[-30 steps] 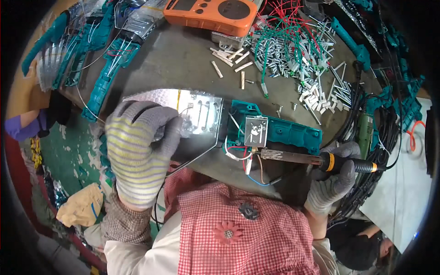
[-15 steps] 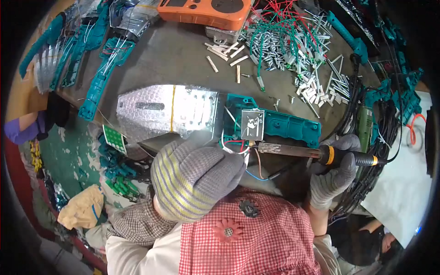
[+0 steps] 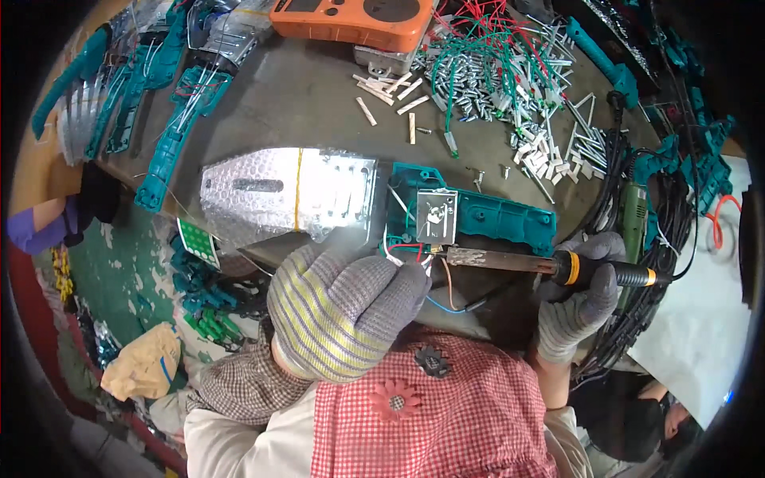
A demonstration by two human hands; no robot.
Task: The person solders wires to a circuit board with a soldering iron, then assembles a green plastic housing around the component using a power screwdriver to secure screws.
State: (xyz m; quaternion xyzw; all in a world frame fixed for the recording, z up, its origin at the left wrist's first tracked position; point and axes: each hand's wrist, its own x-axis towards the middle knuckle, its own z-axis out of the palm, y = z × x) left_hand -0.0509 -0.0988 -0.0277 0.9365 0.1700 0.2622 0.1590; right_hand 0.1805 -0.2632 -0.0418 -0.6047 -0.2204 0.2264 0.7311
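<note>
The left hand point(image 3: 343, 315) has edged right, curled over red wires point(image 3: 406, 251), while the right hand point(image 3: 578, 299) grips the soldering iron point(image 3: 510, 261).

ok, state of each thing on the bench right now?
soldering iron: held in right hand, tip at the wires
teal housing: open, flat, small board on it
left hand: gloved, at the wires by the housing
bubble-wrapped plate: flat, untouched
orange device: at the far edge

Cluttered workbench point(image 3: 303, 103): teal housing point(image 3: 494, 215), screws point(image 3: 486, 179)
</note>
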